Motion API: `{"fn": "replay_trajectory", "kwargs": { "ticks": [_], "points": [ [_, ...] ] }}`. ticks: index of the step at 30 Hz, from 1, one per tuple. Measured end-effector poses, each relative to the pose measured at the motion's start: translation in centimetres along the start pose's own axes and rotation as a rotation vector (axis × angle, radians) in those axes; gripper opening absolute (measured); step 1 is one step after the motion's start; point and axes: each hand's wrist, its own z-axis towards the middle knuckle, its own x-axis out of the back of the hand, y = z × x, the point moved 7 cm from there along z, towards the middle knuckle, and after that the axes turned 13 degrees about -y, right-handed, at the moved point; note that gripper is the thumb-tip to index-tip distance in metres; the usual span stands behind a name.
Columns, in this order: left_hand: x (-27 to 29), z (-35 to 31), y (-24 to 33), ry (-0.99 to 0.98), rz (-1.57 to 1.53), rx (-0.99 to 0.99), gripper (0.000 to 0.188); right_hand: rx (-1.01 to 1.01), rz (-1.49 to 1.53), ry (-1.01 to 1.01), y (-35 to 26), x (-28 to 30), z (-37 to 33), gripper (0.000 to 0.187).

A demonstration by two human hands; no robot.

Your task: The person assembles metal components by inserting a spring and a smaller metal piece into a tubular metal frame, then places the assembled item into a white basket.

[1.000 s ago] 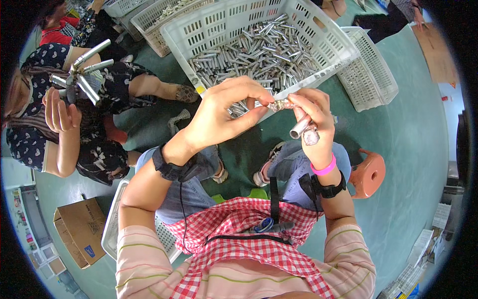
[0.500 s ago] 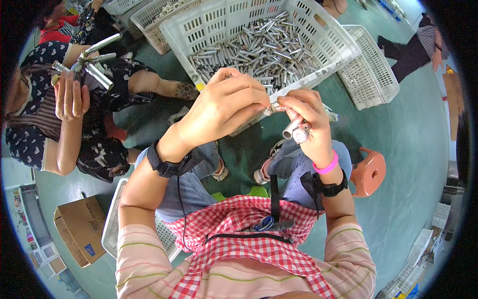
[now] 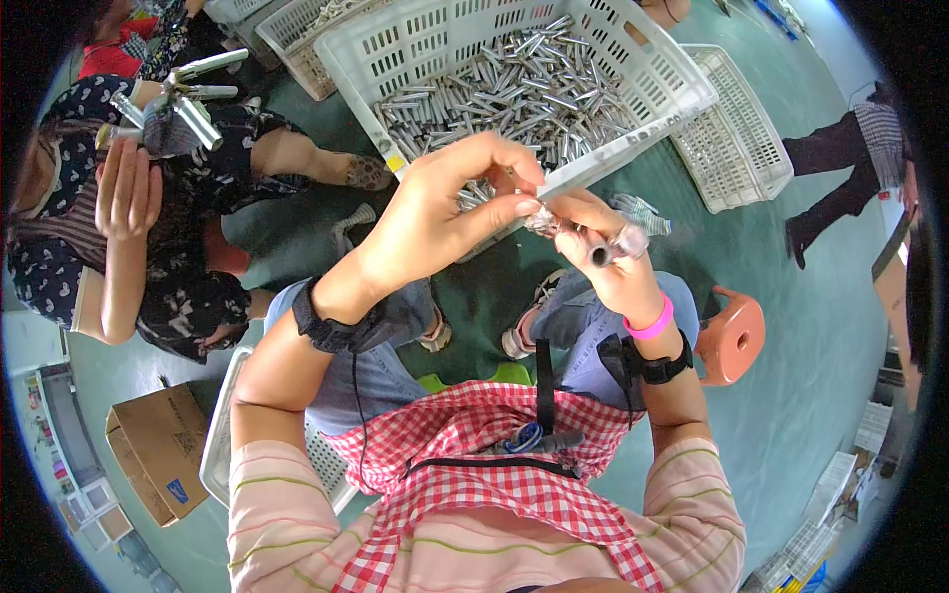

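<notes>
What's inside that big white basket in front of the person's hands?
The white basket holds a loose heap of short silvery metal tubes, lying crisscross. The left hand covers its near edge, so what lies there, and the bottom under the heap, cannot be seen.

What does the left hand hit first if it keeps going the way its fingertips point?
Almost at once, the small crinkled clear wrapper pinched at the left hand's fingertips, then the short silver metal tube gripped in the right hand. Depth is unclear, but they look touching.
</notes>
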Motion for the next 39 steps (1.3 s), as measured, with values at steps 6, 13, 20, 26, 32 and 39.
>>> {"fn": "replay_trajectory", "kwargs": {
  "ticks": [6,13,20,26,32,39],
  "points": [
    [0.4,-0.5,0.3,0.113,0.002,-0.029,0.010,-0.126,0.620,-0.005,1.7,-2.0,0.0,0.029],
    [-0.6,-0.6,0.5,0.163,-0.051,0.045,0.011,-0.092,0.627,0.080,1.8,-2.0,-0.1,0.034],
    [-2.6,-0.7,-0.8,0.047,-0.346,0.032,0.033,-0.064,0.656,0.129,1.4,-1.9,-0.2,0.037],
    [-3.1,-0.1,-1.3,0.055,-0.627,0.110,0.027,-0.026,0.878,0.052,0.9,-2.4,0.4,0.027],
    [-4.5,0.3,-2.3,0.066,-0.988,0.057,0.014,0.016,1.408,-0.120,0.3,-4.1,0.3,0.027],
    [-1.6,-0.3,-3.9,0.258,-0.462,0.098,0.035,-0.075,1.303,0.042,1.0,-3.0,0.3,0.026]
  ]
}}
